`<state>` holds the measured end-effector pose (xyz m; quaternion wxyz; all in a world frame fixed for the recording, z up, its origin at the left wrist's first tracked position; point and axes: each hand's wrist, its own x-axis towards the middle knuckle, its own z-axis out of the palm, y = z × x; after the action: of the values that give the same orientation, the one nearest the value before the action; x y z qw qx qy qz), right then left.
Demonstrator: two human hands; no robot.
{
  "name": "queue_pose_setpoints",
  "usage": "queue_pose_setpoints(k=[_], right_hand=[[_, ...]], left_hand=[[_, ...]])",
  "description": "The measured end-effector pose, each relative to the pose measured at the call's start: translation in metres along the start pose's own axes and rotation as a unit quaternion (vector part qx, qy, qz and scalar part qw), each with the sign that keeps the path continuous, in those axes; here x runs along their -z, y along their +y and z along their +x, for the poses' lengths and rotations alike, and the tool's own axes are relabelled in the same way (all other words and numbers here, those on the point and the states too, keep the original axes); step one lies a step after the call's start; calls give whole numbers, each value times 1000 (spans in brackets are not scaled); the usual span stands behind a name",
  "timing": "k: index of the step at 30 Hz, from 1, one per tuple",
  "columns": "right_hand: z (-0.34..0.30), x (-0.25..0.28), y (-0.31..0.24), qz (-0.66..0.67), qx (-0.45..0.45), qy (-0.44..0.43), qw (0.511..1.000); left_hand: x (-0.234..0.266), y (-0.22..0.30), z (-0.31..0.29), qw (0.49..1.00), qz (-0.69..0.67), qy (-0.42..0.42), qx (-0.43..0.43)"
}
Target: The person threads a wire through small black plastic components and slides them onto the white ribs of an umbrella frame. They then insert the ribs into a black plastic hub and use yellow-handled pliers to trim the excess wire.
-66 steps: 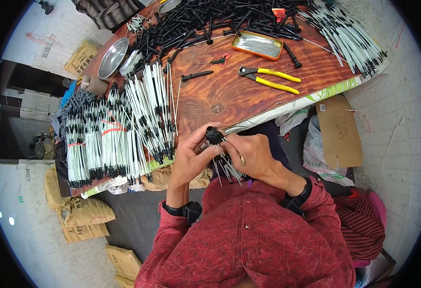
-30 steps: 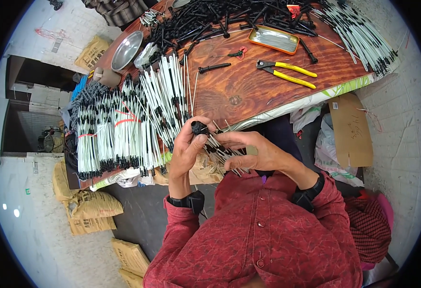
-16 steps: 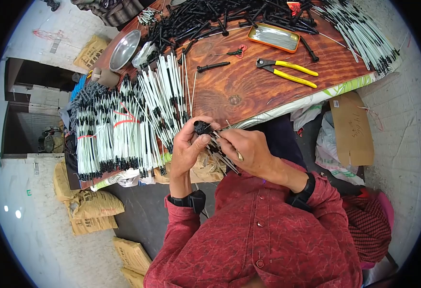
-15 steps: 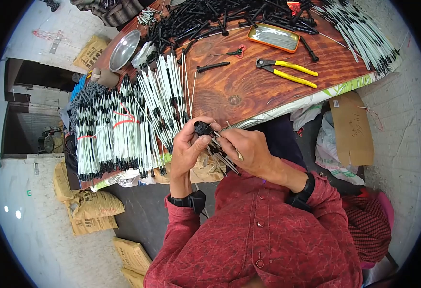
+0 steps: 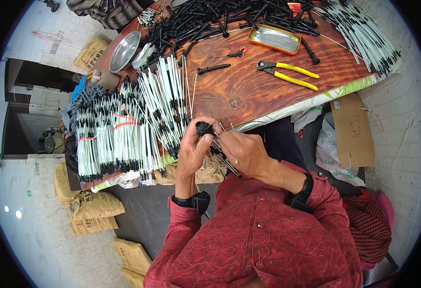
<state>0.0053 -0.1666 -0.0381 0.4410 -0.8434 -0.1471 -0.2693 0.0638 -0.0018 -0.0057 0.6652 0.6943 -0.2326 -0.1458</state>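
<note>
My left hand (image 5: pixel 191 151) is closed around a round black hollow-ended part (image 5: pixel 203 128), its dark open end facing up between thumb and fingers. Thin pale rods (image 5: pixel 228 165) run from beneath it down toward the right. Fingers of my right hand (image 5: pixel 249 152) are bent in a pinch against the black part's right side, and slim wire-like ends stick out above them. Both hands meet just off the table's near edge. On the wooden table (image 5: pixel 234 102) beyond them lie cutting pliers with yellow handles (image 5: pixel 292 75) and a single black stick-like part (image 5: pixel 213 68).
White-and-black strip bundles (image 5: pixel 124 139) crowd the table's left side; more strips (image 5: pixel 361 36) lie far right. Black plastic parts (image 5: pixel 196 19) are heaped at the back. An orange-rimmed tin (image 5: pixel 274 38) holds thin metal pins. A metal bowl (image 5: pixel 125 51), sacks (image 5: pixel 95 205) and a cardboard sheet (image 5: pixel 353 129) surround the work.
Both hands have shifted slightly right with the black part. My right hand has rolled, its fingers now closer against the part's side, and the thin ends above them stand differently.
</note>
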Motion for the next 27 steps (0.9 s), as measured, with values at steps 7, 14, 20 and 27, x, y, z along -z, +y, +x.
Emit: queue_pose_setpoints(k=[7, 14, 20, 27], right_hand=[[-1, 0, 1, -33, 21, -12, 999], [-4, -3, -3, -91, 12, -37, 995], [-5, -1, 0, -26, 18, -32, 999], [-3, 7, 3, 145, -53, -61, 986]], left_hand=[[-3, -3, 6, 1000, -4, -12, -20], [-5, 1, 3, 999, 29, -25, -21], [-3, 0, -3, 999, 41, -18, -12], [7, -1, -5, 997, 5, -55, -53]])
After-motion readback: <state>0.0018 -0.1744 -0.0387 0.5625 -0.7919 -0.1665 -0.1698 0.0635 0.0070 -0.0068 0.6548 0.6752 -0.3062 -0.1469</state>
